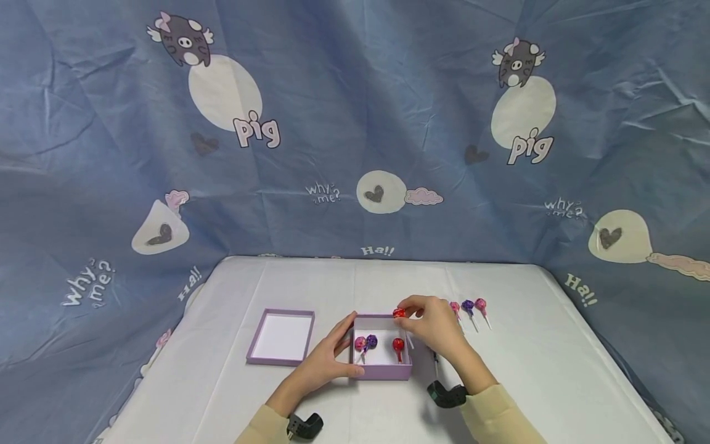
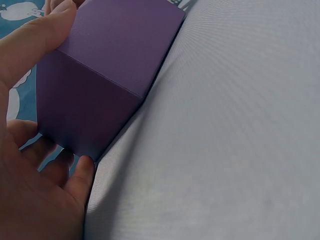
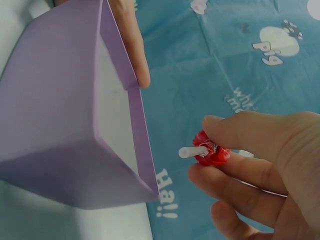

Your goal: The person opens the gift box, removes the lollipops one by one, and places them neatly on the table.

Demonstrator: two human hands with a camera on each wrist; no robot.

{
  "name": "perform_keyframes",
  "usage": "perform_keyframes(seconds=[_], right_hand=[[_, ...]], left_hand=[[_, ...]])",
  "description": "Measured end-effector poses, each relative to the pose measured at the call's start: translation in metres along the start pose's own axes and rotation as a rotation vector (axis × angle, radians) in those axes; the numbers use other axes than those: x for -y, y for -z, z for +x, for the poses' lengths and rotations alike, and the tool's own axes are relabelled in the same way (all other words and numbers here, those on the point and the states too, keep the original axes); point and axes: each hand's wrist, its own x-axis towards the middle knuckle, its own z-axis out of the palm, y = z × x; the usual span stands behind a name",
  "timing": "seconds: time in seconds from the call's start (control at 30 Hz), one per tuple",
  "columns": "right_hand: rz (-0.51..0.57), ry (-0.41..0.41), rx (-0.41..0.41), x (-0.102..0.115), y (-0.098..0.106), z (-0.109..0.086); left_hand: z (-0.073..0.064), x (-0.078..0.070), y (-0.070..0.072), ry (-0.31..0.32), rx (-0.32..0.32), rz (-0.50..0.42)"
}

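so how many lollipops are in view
7: three lollipops in the box, one lollipop in the right hand, three more lollipops on the table; the hand may hide others.

Looks softly and evenly lit in the head view, with pale glints along creases in the blue cloth (image 1: 388,123) near 2 o'clock. Stretches toward the rim, most plainly in the cloud print (image 1: 682,266) just past 3 o'clock. Spills faint, soft-edged shadow on the table (image 1: 554,370) at 6 o'clock from the right hand (image 1: 437,324). Reads dim in the left wrist view, with a dark-sided purple box (image 2: 90,102), a shadow streak slanting toward 7 o'clock and fine rippling near 1 o'clock. Looks dull and greenish in the right wrist view, shaded near 8 o'clock, with the cloth softly blurred near 2 o'clock
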Motion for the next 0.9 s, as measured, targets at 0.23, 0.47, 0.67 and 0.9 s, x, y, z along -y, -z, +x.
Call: perform_keyframes(seconds=[0.23,0.47,0.67,0.9], right_hand=[[0.007,-0.057,-0.017,-0.008,0.009,-0.002],[0.002,-0.093,-0.025,-0.018,0.019,-0.005],[-0.021,-0.095,-0.036,-0.029,0.026,-0.008],[-0.047,-0.147,-0.053,-0.042,0.030,-0.012]], left_hand=[[0.000,0.001,0.001,-0.010,0.003,-0.006],[0.000,0.002,0.000,-0.019,0.005,-0.013],[0.000,0.001,0.000,-0.016,0.004,-0.011],[0.000,0.001,0.001,-0.044,0.007,-0.001]])
